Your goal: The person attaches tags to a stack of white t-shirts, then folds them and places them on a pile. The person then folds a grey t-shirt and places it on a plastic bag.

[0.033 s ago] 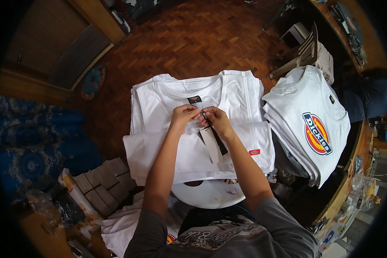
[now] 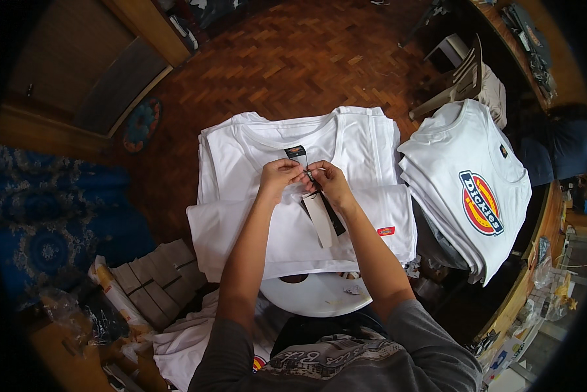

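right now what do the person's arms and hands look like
Both forearms are bare from the elbow down, with grey sleeves pushed up near the elbows. The left hand and right hand wear no gloves; no rings, watch or other markings can be made out.

I see a small black woven neck label sitting at the collar of the top white shirt, just above my hands. A long pale paper hang tag with a black strip beside it dangles from my fingertips. A tiny red hem label marks the folded edge. On the right-hand stack, I spot a horseshoe-shaped blue, red and yellow chest print and a small dark neck label.
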The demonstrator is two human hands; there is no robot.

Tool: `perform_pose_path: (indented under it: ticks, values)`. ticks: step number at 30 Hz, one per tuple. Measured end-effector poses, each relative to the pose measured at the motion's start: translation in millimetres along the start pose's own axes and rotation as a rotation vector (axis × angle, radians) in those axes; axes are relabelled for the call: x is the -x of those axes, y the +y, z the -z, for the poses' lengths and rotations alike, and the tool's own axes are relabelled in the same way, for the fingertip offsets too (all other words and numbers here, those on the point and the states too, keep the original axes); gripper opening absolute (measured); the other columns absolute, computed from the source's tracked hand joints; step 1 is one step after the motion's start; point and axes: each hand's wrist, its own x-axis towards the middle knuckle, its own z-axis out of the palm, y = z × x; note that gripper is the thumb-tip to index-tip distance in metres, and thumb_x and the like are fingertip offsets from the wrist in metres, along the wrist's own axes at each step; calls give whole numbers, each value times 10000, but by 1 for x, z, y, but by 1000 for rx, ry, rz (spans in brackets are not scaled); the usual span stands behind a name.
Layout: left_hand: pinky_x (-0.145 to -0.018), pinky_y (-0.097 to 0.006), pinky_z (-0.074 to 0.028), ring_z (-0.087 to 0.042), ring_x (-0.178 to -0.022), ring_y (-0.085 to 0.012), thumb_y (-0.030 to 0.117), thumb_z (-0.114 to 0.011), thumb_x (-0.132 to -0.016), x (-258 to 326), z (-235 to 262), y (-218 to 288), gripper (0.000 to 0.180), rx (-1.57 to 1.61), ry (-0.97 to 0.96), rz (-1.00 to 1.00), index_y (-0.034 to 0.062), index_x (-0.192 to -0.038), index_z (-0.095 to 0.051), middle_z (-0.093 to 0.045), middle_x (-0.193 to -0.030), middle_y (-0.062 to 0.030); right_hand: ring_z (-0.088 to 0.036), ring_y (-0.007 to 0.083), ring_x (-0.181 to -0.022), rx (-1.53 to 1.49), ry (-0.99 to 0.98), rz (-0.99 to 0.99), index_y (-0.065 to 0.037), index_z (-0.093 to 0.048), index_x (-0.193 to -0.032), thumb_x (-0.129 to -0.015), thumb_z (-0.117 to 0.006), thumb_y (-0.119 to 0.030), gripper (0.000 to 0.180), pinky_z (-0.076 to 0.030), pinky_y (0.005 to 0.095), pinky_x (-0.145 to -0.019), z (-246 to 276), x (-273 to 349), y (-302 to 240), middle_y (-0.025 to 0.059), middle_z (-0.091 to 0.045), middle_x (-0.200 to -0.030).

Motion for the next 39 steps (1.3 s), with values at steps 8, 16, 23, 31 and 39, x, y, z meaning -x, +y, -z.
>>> perform_pose_path:
  ticks: [8,16,23,31,39]
  values:
    - [-559,-209,-465,-542,-595,-116,12,-580,-687,0,-4,4,82,-11,77,-36,11,-724,-506,-544,-657,-57,-492,103,-541,66,52,26,-23,-422,-801,-798,-418,-48,25,-390,205,-499,-3,0,-3,59,-535,-666]
    - [-565,-217,-477,-543,-615,-126,-6,-577,-682,-3,-2,3,99,-93,11,-48,16,-716,-486,-530,-678,-57,-475,88,-540,94,44,80,-31,-419,-796,-793,-407,-17,19,-377,191,-490,-3,-3,0,54,-520,-635]
    - [-606,-242,-477,-543,-646,-142,-16,-563,-682,-6,9,11,124,-107,-167,113,31,-688,-448,-518,-709,-62,-413,59,-515,118,96,128,-31,-396,-779,-782,-380,32,65,-349,179,-459,-10,-4,7,17,-459,-598]
    - [-709,-268,-464,-555,-705,-176,68,-516,-752,-12,20,12,97,88,-363,389,0,-793,-460,-524,-774,-81,-425,53,-536,55,37,116,-42,-392,-780,-784,-377,31,74,-349,175,-473,-10,-5,7,12,-463,-621]
    - [-548,-241,-476,-551,-579,-141,120,-588,-705,-17,21,22,171,-482,-282,298,-37,-706,-520,-542,-644,-89,-492,100,-587,457,39,164,-20,-487,-804,-762,-427,-10,74,-406,222,-542,4,-10,-2,56,-533,-650]
